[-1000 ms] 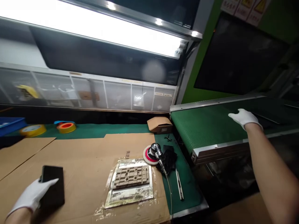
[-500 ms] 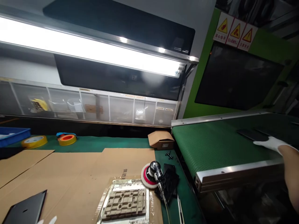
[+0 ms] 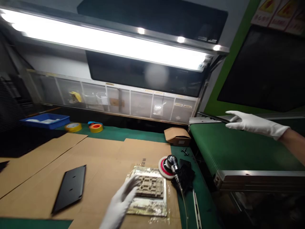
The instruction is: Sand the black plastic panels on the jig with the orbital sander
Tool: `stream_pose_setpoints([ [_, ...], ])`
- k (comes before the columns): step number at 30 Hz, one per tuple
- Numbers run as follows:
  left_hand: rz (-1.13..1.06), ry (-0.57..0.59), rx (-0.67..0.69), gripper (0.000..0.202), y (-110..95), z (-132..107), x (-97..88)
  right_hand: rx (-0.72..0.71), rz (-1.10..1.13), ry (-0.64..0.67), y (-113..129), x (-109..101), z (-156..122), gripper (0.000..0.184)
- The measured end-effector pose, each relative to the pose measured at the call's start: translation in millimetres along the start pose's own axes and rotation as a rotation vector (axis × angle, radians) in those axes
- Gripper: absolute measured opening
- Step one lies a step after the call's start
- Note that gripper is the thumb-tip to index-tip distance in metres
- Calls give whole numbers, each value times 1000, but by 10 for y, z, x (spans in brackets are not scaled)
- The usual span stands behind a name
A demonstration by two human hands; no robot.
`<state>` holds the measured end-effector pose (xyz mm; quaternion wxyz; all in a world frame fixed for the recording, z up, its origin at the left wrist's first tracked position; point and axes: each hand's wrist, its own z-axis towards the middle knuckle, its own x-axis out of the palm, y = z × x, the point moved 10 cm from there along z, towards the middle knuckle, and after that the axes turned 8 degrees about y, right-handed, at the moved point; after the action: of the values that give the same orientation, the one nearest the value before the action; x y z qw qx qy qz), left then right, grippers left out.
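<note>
My left hand (image 3: 120, 202) in a white glove reaches over the left edge of a tan moulded block (image 3: 150, 187), which lies on crinkled foil-like wrapping (image 3: 146, 208). Its fingers are apart and it holds nothing. Left of it, a black flat plate (image 3: 69, 189) with small holes lies on the cardboard sheet (image 3: 107, 152). My gloved right hand (image 3: 254, 124) is at the far edge of the green conveyor belt (image 3: 238, 149). It grips a thin black plate (image 3: 213, 117), seen nearly edge-on.
An orbital sander (image 3: 172, 164) with a red and white pad stands beside black cloth (image 3: 186, 175) on a green mat (image 3: 201, 203). Behind are a cardboard box (image 3: 177, 136), tape rolls (image 3: 96, 128), a blue tray (image 3: 45, 121) and a shelf of clear bins (image 3: 140, 103).
The black plate under my left hand now lies on the cardboard, and that hand has moved over the tan block. My right hand has lifted a black plate off the belt.
</note>
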<state>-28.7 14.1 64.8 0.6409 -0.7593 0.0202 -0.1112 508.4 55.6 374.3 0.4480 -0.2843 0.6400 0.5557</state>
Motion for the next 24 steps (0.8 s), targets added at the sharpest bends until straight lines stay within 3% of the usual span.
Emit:
stream_pose_setpoints([
  [2, -246, 151, 98, 92, -174, -2, 567, -177, -50, 120, 817, 688, -172, 83],
  [4, -512, 257, 222, 106, -379, -6, 969, -335, -91, 210, 1500, 1455, -483, 84],
  [5, -657, 260, 269, 108, -445, 3, 1049, -411, -90, 216, 1767, 1812, -677, 83],
  [7, -884, 220, 198, 97, -382, 48, 1073, -545, -29, 240, 2078, 2495, -1090, 76],
  [9, -991, 161, 53, 75, -205, 52, 941, -668, 111, 340, 2059, 3113, -1470, 75],
  [11, -1048, 130, -149, 53, 44, -33, 755, -539, 267, 311, 1527, 3492, -1568, 63],
  [12, -1078, 120, -252, 45, 170, -110, 664, -362, 282, 210, 1064, 3589, -1520, 58],
  [14, -1148, 114, -447, 33, 393, -313, 536, 68, 96, -18, 5, 3677, -1476, 58],
  [16, -1178, 140, -555, 31, 513, -499, 481, 379, -172, 34, -825, 3888, -1500, 70],
  [17, -1183, 171, -589, 33, 544, -575, 488, 459, -247, 108, -1116, 4017, -1515, 75],
  [20, -1200, 292, -684, 41, 611, -764, 601, 503, -264, 299, -1542, 4344, -1551, 70],
  [24, -1243, 331, -794, 40, 768, -979, 683, 526, -198, 312, -1621, 4389, -1586, 52],
])
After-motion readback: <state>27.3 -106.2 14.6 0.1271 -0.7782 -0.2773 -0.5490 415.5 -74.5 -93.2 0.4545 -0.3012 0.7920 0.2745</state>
